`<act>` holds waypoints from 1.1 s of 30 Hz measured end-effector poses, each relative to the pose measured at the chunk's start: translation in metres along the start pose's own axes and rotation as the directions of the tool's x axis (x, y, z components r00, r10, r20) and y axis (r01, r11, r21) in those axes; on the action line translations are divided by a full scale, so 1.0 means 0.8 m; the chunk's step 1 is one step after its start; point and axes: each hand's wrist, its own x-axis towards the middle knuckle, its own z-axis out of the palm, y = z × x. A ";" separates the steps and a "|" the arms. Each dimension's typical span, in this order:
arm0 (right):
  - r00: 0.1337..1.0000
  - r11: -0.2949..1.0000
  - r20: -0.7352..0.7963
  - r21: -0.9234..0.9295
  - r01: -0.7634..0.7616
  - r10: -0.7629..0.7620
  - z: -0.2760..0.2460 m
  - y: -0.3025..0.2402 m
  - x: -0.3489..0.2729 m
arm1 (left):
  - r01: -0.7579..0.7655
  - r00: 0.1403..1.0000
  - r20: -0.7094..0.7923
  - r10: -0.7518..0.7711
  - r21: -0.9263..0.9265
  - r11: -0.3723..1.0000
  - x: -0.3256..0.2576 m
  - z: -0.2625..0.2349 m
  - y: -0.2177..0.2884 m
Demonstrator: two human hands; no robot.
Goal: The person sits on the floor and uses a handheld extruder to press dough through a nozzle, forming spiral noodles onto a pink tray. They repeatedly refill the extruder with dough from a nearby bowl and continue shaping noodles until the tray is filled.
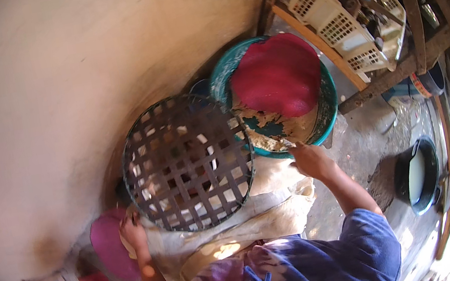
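One bare wall (60, 79) backs your corner. Next by size: round woven tray (185, 147), dark open lattice, in front of you, its right edge overlapping the near-left side of the teal basin (331, 105). Tray looks light and fairly stiff; slats could crack if bent, so take it by the bound rim, opposite sides, not by the lattice. Basin sits beyond and right of it, below the wall; I'd expect it heavy with its load and the rim slick where smeared, so hold the rim with both hands, on clean spots. Red sheet (280, 77) covers the far part of the basin; looks thin and floppy, best taken by an edge. Pale mass (303, 127) in the basin looks soft and sticky, likely to cling to fingers. Your right hand (313, 161) is at the basin's near rim, fingers bent in toward the mass; can't tell what they grip. Your left hand (132, 230) is by the tray's lower-left rim, fingers curled; can't tell how far open, or whether they hold it.
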 end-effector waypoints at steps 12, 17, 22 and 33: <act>0.978 0.909 -0.192 -0.387 -0.154 0.084 0.066 0.085 0.084 | 0.276 0.959 0.247 -0.140 -0.922 0.270 0.025 -0.052 0.084; 0.930 0.941 -0.294 -0.184 -0.283 0.222 0.057 0.085 0.131 | 0.232 0.958 0.157 -0.241 -0.916 0.326 0.011 -0.047 0.064; 0.976 0.991 -0.212 -0.103 -0.080 0.056 0.092 0.062 0.187 | 0.191 0.911 0.071 -0.406 -0.945 0.265 0.001 -0.011 -0.016; 0.983 0.990 -0.156 -0.088 -0.113 0.098 0.017 0.043 0.066 | 0.475 0.878 0.201 -0.434 -0.254 0.842 -0.182 0.116 -0.254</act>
